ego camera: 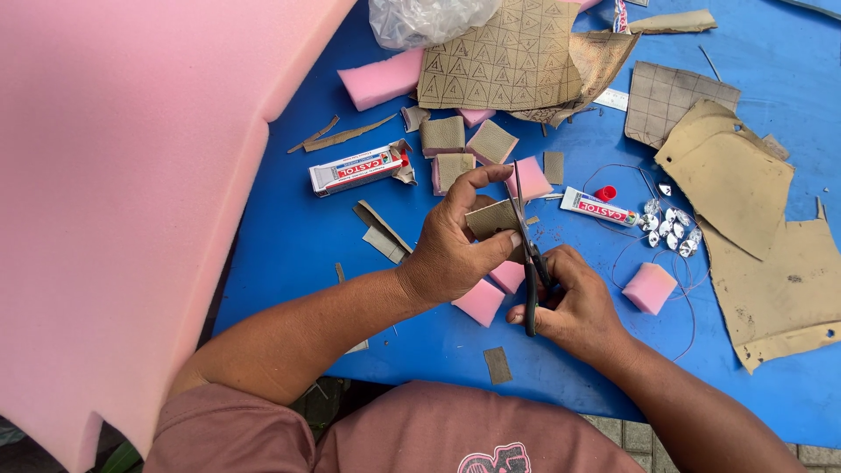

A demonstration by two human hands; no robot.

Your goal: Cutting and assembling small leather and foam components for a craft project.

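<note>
Over the blue bench (289,254): both hands work at mid-air height, close to the person's body, so the cut piece stays under the eyes.
Left hand (451,254): its grip is closed on a small tan sanding-type sheet piece (492,217), thumb below and fingers curled over the top edge, holding it flat and out toward the blades.
Right hand (574,307): its grip is closed around the handles of black scissors (526,236), blades pointing away from the body and lying along the tan piece's right edge.
Pose: left forearm comes in from the lower left, wrist bent down; right forearm comes from the lower right, wrist straight.
Pink foam blocks (480,302): lie just under the hands, within easy reach.
Glue tube (600,208): lies right of the scissors, near a cluster of shiny silver bits (670,229).
Glue box (359,168): lies farther left on the bench.
Large pink foam sheet (114,193): leans at the left, clear of the work.
</note>
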